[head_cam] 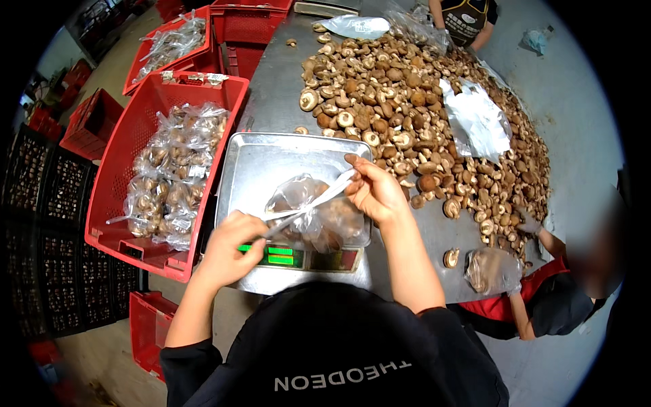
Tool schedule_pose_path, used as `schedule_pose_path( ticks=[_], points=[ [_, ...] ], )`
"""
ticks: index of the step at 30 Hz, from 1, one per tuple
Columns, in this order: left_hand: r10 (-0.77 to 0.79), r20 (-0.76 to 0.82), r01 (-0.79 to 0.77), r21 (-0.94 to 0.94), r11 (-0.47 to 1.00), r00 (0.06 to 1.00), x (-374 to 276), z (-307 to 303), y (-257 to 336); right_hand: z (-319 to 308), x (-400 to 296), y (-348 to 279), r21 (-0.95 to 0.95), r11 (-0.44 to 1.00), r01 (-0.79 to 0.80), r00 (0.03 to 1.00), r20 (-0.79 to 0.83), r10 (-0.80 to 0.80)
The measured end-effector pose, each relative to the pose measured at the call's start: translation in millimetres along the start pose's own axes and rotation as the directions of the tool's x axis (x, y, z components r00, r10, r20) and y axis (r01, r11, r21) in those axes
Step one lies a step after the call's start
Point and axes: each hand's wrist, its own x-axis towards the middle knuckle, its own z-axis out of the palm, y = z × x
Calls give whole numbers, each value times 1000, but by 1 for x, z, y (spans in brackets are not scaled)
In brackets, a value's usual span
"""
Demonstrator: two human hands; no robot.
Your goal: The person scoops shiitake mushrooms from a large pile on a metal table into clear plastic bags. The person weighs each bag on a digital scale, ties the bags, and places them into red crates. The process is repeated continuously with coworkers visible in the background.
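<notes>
A clear plastic bag of shiitake mushrooms [330,226] rests on the metal tray [292,152] of a digital scale, near its front edge. Its neck is drawn together in the middle, with twisted handles running out to both sides. My right hand [379,193] pinches the upper right handle between thumb and fingers. At the lower left, my left hand [236,244] grips the opposite handle and looks slightly blurred. The scale's lit green display [279,255] shows below the tray, partly covered by my left hand.
A red crate [114,203] with several filled mushroom bags [175,173] stands left of the scale. Loose shiitake mushrooms [386,96] are heaped on the steel table [269,96]. A co-worker [549,300] at right holds a bag; another person [463,23] stands at the far side.
</notes>
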Motion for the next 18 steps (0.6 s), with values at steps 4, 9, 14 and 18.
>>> schedule_pose_path(
  ticks=[4,9,14,18],
  points=[
    [-262,-39,257,-103,961,964,43,12,17,106,-40,25,-544,838,40,830,485,275],
    [-401,82,399,49,916,912,40,-14,-60,103,-19,11,-587,739,331,895,444,-49],
    [-791,-511,265,-755,600,337,13,-98,-126,-33,-14,-45,-792,586,169,893,-129,-431],
    [-859,-471,194,-840,507,203,-10,-67,-240,-138,-59,-60,-715,695,68,750,-423,-509]
  ],
)
